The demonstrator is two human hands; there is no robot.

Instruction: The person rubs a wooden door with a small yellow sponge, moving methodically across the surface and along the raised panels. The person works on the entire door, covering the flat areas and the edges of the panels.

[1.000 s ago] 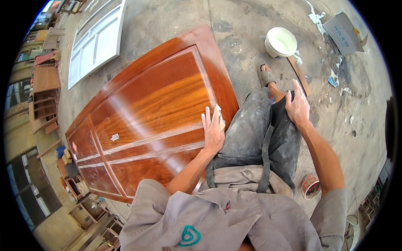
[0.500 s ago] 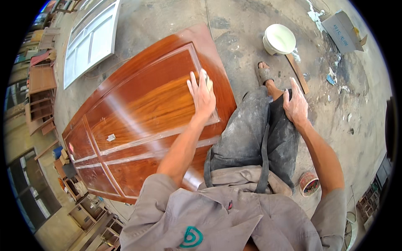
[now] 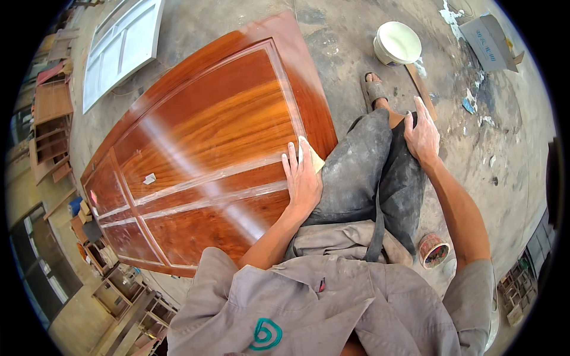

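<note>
A reddish-brown varnished wooden door panel [image 3: 202, 124] with pale dusty strips along its mouldings lies at my left side. My left hand [image 3: 304, 185] presses on its near right part, close to my knee. Under those fingers is a folded piece of pale yellow sandpaper [image 3: 317, 159], one corner sticking out to the right of the hand. White dust coats the fingertips. My right hand [image 3: 423, 141] rests on my right knee with its fingers stretched out, holding nothing. A small white scrap [image 3: 149, 178] lies on the panel.
Beyond my foot stands a white bucket [image 3: 396, 44] beside a wooden strip [image 3: 423, 92]. A cardboard box [image 3: 490, 44] is at the far right, and a small stained tub [image 3: 433, 250] sits by my right hip. A white framed panel [image 3: 123, 50] lies far left.
My left hand has slid with the sandpaper toward me and slightly right, along the panel's edge moulding. My right hand stays on the knee. The view has shifted a little.
</note>
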